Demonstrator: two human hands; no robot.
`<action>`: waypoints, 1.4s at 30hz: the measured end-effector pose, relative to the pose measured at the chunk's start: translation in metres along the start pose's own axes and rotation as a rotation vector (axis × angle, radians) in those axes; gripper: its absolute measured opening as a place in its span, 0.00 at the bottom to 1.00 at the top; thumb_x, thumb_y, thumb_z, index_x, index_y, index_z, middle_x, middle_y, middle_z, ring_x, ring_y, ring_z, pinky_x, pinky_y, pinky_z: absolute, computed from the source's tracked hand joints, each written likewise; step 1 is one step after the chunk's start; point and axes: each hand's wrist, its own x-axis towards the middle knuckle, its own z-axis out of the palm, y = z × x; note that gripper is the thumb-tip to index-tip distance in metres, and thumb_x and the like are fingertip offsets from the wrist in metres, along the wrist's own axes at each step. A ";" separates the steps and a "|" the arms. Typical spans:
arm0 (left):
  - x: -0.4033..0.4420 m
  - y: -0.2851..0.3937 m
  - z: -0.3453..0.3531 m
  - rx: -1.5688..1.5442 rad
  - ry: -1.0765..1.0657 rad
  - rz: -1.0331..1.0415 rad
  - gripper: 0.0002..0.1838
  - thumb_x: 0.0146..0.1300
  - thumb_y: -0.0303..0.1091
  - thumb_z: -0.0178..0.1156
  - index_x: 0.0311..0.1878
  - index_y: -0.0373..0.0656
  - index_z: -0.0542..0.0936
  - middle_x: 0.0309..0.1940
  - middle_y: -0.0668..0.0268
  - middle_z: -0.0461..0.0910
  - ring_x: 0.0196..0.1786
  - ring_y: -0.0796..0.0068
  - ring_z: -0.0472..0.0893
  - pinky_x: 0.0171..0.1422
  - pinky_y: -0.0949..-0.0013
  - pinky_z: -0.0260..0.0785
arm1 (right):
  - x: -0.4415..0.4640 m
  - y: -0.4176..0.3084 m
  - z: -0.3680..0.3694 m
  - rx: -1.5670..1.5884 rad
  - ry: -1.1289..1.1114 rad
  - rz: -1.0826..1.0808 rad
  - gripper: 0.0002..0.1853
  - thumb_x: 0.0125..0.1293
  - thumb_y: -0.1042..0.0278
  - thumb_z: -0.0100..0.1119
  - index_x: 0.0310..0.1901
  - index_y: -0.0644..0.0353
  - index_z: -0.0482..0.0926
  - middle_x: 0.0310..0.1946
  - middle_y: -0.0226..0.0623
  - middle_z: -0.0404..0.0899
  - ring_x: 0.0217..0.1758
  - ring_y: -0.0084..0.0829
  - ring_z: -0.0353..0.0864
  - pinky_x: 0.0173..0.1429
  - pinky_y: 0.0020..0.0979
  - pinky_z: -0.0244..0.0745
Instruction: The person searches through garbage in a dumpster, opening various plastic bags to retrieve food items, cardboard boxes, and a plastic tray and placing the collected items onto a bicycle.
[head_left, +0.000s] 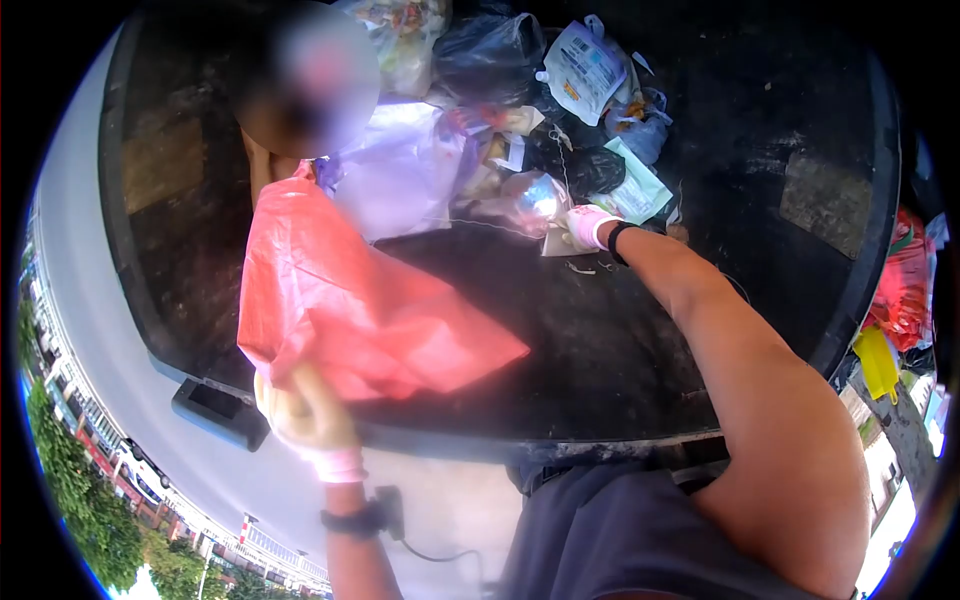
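Note:
My left hand (305, 410), in a pale glove with a pink cuff, is closed on the lower edge of a red plastic bag (340, 290). The bag hangs spread out over the dark surface, its upper end beside another person. My right hand (588, 227), gloved in white and pink, reaches into the rubbish with its fingers curled down; what they grip is too small to name. A shiny clear plastic bag (535, 200) and a flat beige piece (562, 243) lie against its fingertips. Just behind it is a light green packet (637, 185).
A lilac plastic bag (400, 170) lies beyond the red one. Black bags (490, 55) and a white printed pouch (585, 72) are farther back. Another person's blurred head covers the upper left. Red (900, 285) and yellow bags (876, 362) hang at the right, outside the dark container's rim (540, 447).

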 end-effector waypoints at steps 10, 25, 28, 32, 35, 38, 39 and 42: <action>0.004 0.005 0.001 -0.045 0.058 0.091 0.12 0.82 0.32 0.60 0.44 0.33 0.85 0.45 0.53 0.88 0.48 0.55 0.85 0.59 0.57 0.76 | -0.156 0.063 -0.060 -0.253 -0.214 0.134 0.22 0.64 0.60 0.74 0.59 0.55 0.88 0.54 0.50 0.91 0.61 0.51 0.89 0.65 0.45 0.84; 0.003 -0.007 0.005 -0.037 0.076 0.123 0.11 0.80 0.29 0.59 0.38 0.35 0.81 0.42 0.52 0.87 0.45 0.50 0.84 0.60 0.52 0.75 | -0.167 0.077 -0.029 -0.124 -0.015 0.290 0.18 0.64 0.62 0.72 0.54 0.58 0.91 0.49 0.53 0.92 0.55 0.52 0.93 0.59 0.46 0.87; 0.005 -0.004 0.001 -0.031 0.016 0.091 0.12 0.77 0.26 0.55 0.50 0.34 0.88 0.47 0.50 0.90 0.50 0.43 0.84 0.66 0.48 0.73 | -0.170 0.065 -0.037 -0.044 0.128 0.144 0.21 0.68 0.59 0.71 0.61 0.53 0.87 0.49 0.51 0.91 0.54 0.54 0.91 0.58 0.47 0.85; 0.004 -0.006 0.000 -0.049 -0.014 0.093 0.13 0.75 0.25 0.54 0.50 0.33 0.88 0.47 0.48 0.90 0.49 0.40 0.84 0.62 0.46 0.74 | -0.158 0.055 -0.045 0.198 0.330 0.026 0.16 0.73 0.62 0.67 0.58 0.56 0.87 0.45 0.48 0.92 0.52 0.52 0.92 0.56 0.47 0.84; 0.005 -0.006 0.003 -0.084 0.061 0.154 0.09 0.77 0.27 0.56 0.42 0.33 0.83 0.42 0.49 0.88 0.44 0.44 0.83 0.55 0.49 0.74 | -0.198 -0.023 -0.122 0.693 0.131 0.234 0.15 0.74 0.62 0.65 0.56 0.60 0.86 0.41 0.42 0.91 0.48 0.39 0.92 0.52 0.40 0.84; 0.008 -0.002 0.008 -0.134 0.184 0.228 0.18 0.81 0.29 0.59 0.29 0.36 0.74 0.33 0.52 0.82 0.35 0.54 0.80 0.44 0.54 0.71 | -0.183 -0.045 -0.114 0.974 0.436 -0.114 0.13 0.75 0.65 0.67 0.55 0.62 0.85 0.44 0.36 0.90 0.49 0.24 0.87 0.55 0.31 0.83; 0.009 -0.001 0.007 -0.154 0.218 0.251 0.21 0.82 0.29 0.60 0.27 0.37 0.72 0.30 0.53 0.80 0.33 0.56 0.78 0.41 0.56 0.70 | -0.182 -0.065 -0.120 1.134 0.465 -0.217 0.14 0.76 0.68 0.67 0.57 0.63 0.84 0.47 0.35 0.90 0.51 0.22 0.86 0.58 0.30 0.83; 0.009 0.009 -0.005 -0.083 0.185 0.319 0.17 0.75 0.21 0.57 0.26 0.37 0.71 0.23 0.54 0.73 0.29 0.47 0.73 0.41 0.48 0.63 | -0.182 -0.112 -0.138 1.424 0.499 -0.350 0.22 0.76 0.69 0.70 0.66 0.69 0.79 0.57 0.36 0.87 0.59 0.25 0.84 0.66 0.31 0.81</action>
